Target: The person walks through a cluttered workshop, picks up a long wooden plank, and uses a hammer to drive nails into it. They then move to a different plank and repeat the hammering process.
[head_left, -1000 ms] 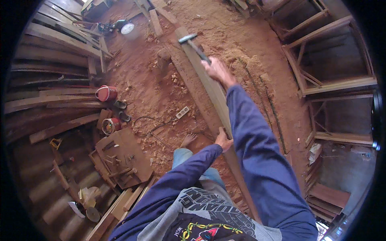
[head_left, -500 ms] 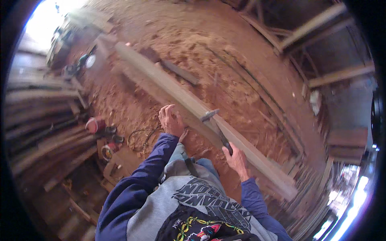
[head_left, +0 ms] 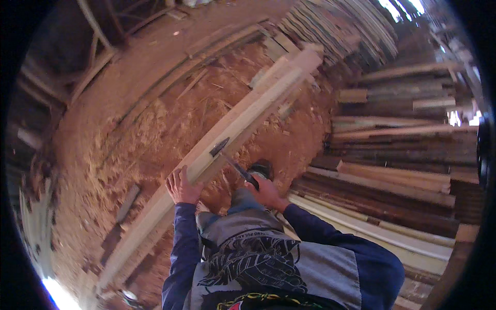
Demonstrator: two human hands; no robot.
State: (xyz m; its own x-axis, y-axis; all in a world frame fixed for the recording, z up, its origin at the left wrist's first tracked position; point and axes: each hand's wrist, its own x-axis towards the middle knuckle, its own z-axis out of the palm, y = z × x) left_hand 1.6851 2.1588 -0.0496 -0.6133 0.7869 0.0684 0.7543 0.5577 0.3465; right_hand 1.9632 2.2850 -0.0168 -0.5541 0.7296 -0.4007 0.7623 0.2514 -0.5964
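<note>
A long, pale wooden beam (head_left: 249,109) runs slantwise from the lower left to the upper right. My left hand (head_left: 182,187) lies on it, fingers stretched over its upper face and grasping nothing. In my right hand (head_left: 266,192) is a hammer (head_left: 238,167) with a dark grip, the fingers wrapped round the handle. The hammer's metal head is at the beam's near side, close to its top face; whether it touches the wood I cannot tell.
Stacked boards (head_left: 392,178) fill the right side, and more planks (head_left: 330,31) lie beyond the beam's far end. Reddish sawdust (head_left: 139,150) covers the ground. A short dark offcut (head_left: 128,203) rests left of the beam. My shoe (head_left: 261,168) shows behind the hammer.
My view has swung round, so the beam now slants the other way. My left hand has gone from hovering near the beam to resting on it. The hammer stays in my right hand.
</note>
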